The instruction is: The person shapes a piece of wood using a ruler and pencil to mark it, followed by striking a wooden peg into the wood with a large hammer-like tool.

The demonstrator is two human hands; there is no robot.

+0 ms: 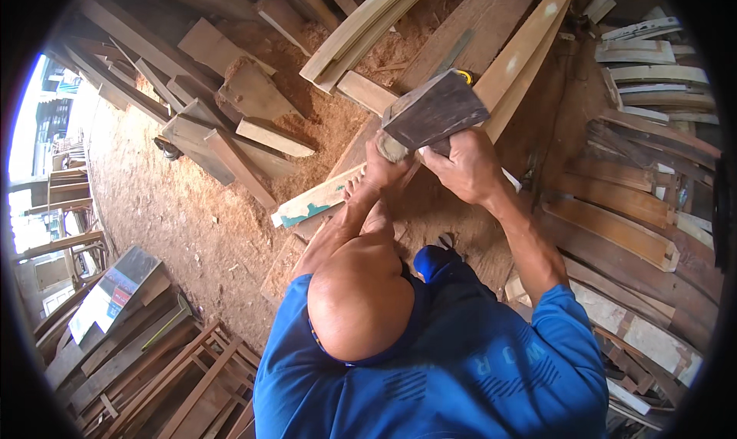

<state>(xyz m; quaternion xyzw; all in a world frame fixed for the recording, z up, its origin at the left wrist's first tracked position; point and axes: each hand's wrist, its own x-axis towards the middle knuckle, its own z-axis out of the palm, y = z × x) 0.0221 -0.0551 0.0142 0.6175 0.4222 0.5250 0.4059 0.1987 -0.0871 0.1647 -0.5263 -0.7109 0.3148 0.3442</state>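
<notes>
Chiefly, note the dark block [434, 112] toward one o'clock, clamped at its five o'clock side in the right hand [467, 166], beside the left hand [381, 168] closed around a pale rounded piece [393, 149] near seven, with a left-hand pinch possible through a loosened right grip.

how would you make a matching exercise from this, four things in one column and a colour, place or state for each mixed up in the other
1. dark block
2. shirt
3. short pale board
4. wood shavings

A. blue
B. scattered over the ground
C. at the right hand
D. marked with a green patch

Pairs: 1-C, 2-A, 3-D, 4-B
</notes>
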